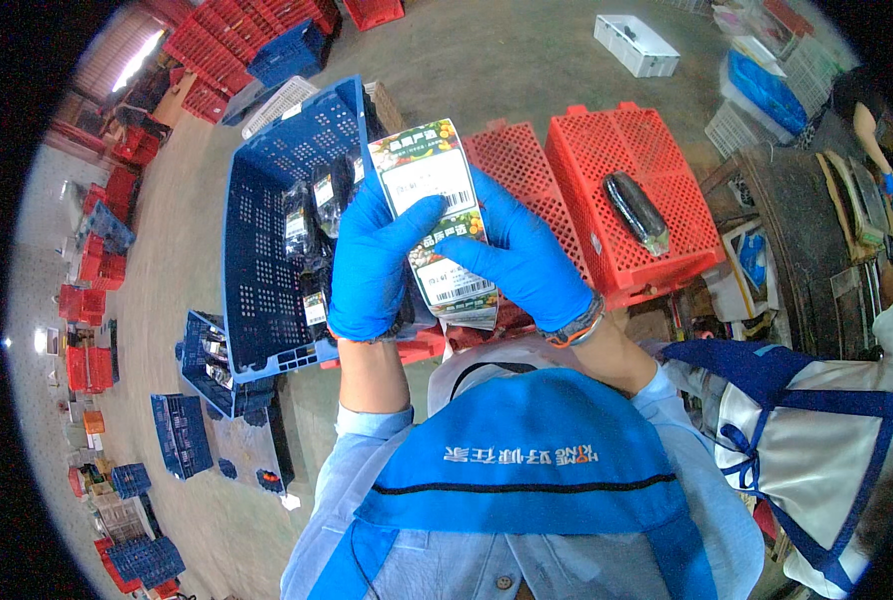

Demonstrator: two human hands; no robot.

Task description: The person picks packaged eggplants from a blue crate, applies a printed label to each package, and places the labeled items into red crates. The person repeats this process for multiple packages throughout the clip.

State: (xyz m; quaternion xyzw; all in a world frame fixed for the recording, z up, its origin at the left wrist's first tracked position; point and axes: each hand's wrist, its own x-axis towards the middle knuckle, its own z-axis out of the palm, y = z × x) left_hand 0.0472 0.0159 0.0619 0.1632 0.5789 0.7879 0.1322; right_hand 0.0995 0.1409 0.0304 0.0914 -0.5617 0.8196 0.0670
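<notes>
Both my hands wear blue gloves and hold a strip of printed labels point(425, 184) with barcodes and vegetable pictures. My left hand point(371, 259) grips its left edge, thumb across the front. My right hand point(533, 259) pinches it from the right, thumb over the lower label. Left of the strip stands a blue perforated plastic crate point(255, 225) with several wrapped, labelled dark packs, apparently eggplants point(296, 225). To the right, a single eggplant in clear wrap point(634, 210) lies on an upturned red plastic crate point(664, 157).
Another red crate point(518, 150) stands just beyond my right hand. A white bin point(636, 49) sits on the floor ahead. Stacked red crates point(221, 45) rise at the upper left. Close on my right is a person in a white and navy apron point(821, 442). A smaller blue crate point(214, 360) stands at left.
</notes>
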